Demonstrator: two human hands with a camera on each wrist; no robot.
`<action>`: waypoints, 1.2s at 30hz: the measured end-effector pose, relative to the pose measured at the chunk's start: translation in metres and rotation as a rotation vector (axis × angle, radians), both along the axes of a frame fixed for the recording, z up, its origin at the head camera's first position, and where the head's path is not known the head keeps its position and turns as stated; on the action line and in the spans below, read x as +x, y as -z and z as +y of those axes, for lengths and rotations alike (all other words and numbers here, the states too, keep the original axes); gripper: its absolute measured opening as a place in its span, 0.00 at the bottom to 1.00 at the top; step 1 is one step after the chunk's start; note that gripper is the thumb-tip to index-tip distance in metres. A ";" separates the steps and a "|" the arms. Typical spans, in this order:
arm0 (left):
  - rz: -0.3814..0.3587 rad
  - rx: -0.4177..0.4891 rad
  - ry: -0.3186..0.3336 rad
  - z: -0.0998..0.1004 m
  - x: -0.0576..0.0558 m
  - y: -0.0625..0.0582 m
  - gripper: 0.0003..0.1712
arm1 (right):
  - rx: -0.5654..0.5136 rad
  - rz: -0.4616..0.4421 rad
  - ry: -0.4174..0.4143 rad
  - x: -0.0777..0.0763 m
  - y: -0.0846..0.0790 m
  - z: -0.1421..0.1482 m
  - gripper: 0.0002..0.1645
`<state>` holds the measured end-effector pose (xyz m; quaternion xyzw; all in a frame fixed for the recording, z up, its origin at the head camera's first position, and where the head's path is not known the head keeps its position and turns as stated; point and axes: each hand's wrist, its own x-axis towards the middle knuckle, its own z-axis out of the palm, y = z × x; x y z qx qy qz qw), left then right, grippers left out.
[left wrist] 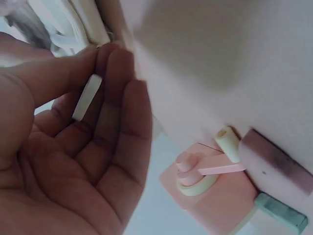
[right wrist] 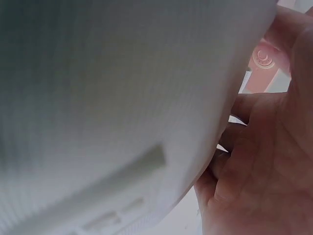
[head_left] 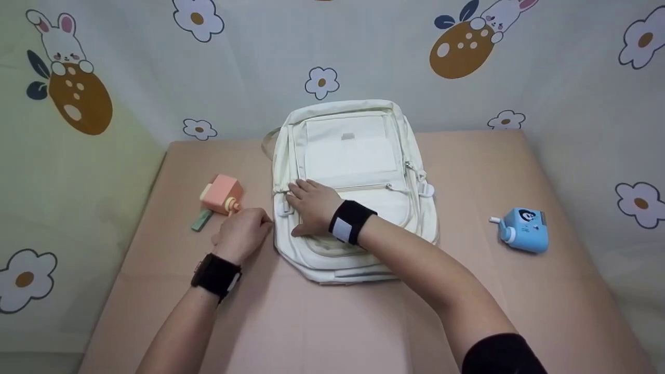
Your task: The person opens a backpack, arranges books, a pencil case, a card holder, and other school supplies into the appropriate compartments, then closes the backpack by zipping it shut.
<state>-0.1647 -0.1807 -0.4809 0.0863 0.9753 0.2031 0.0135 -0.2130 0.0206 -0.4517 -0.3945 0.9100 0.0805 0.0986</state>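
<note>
A cream-white backpack [head_left: 345, 150] lies on the table, front side up. At its left edge, my left hand [head_left: 240, 235] pinches a small white tab [left wrist: 87, 98] between thumb and curled fingers; the tab's far end is hidden at the fingertips. My right hand [head_left: 316, 205] rests on the backpack's front, below the front zipper, with fingers spread. Close to the left hand stands a pink crank pencil sharpener [head_left: 222, 193]. Beside it lie a green block [left wrist: 281, 213] and a mauve block [left wrist: 276, 159].
A blue crank pencil sharpener [head_left: 526, 231] stands on the right part of the table [head_left: 467, 291]. Behind the table hangs a patterned curtain [head_left: 254, 67] with flowers and rabbits. A strap loop [head_left: 268, 143] sticks out at the backpack's upper left.
</note>
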 end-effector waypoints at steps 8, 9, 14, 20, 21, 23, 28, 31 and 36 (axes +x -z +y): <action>0.031 0.012 0.021 0.000 0.003 0.003 0.03 | -0.017 -0.014 0.004 0.003 -0.003 0.001 0.54; 0.026 0.020 0.019 0.000 0.002 0.004 0.03 | -0.019 -0.015 0.003 0.003 -0.003 0.001 0.54; 0.019 0.034 0.016 -0.001 0.001 0.008 0.05 | -0.029 -0.064 0.015 0.010 -0.009 0.005 0.55; 0.055 0.031 0.017 -0.003 0.003 0.008 0.03 | -0.014 -0.075 -0.041 0.035 -0.017 0.021 0.56; 0.059 0.033 0.016 -0.003 0.003 0.008 0.02 | -0.008 -0.077 -0.050 0.041 -0.017 0.024 0.56; 0.065 0.037 0.008 -0.003 0.004 0.008 0.02 | -0.003 -0.088 -0.060 0.052 -0.016 0.030 0.57; 0.066 0.036 -0.004 -0.003 0.005 0.007 0.02 | 0.003 -0.091 -0.052 0.070 -0.009 0.037 0.56; 0.080 0.023 0.004 -0.003 0.006 0.007 0.02 | 0.026 -0.051 -0.054 0.071 -0.006 0.036 0.54; 0.110 -0.008 0.026 -0.003 0.009 0.005 0.02 | 0.051 -0.035 -0.058 0.070 -0.006 0.033 0.51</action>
